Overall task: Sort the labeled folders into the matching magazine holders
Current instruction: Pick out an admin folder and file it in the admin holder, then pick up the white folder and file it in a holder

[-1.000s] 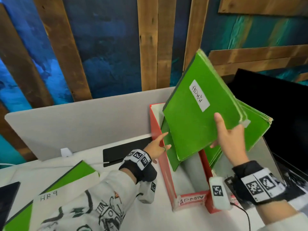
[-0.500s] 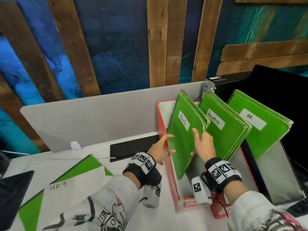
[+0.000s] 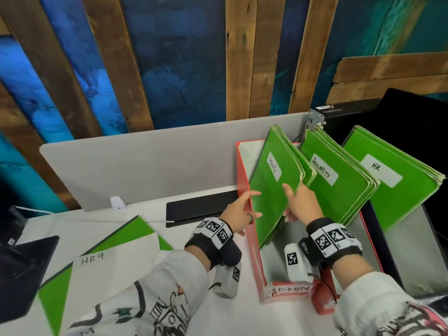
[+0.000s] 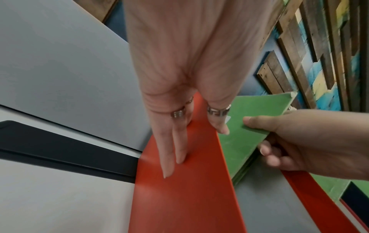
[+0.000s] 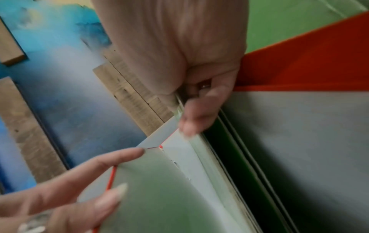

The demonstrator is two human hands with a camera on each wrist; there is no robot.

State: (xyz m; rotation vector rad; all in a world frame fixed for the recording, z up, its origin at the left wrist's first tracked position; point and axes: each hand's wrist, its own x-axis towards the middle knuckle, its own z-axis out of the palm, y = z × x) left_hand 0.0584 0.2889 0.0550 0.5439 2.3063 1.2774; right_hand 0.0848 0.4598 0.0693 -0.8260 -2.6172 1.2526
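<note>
Seating a green card folder labelled ADMIN (image 3: 274, 187) into the red magazine holder marked ADMIN (image 3: 252, 243), the right hand (image 3: 303, 204) is pinching its edge; the left hand (image 3: 238, 215), fingers straight, is bracing the holder's wall. Ideally it is easing down squarely against the other folders.

The ADMIN folders (image 3: 274, 187) stand tilted in the ADMIN holder (image 3: 252, 248) at the desk's two o'clock, with the SECURITY folders (image 3: 339, 187) just beside them at three o'clock and the HR folders (image 3: 397, 185) beyond those. The left hand (image 3: 238, 215) rests on the holder's nine o'clock wall, while the right hand (image 3: 303, 204) holds the ADMIN folders' near edge. The HR9 folder (image 3: 97, 253) lies flat at eight o'clock, well apart from the holders.
</note>
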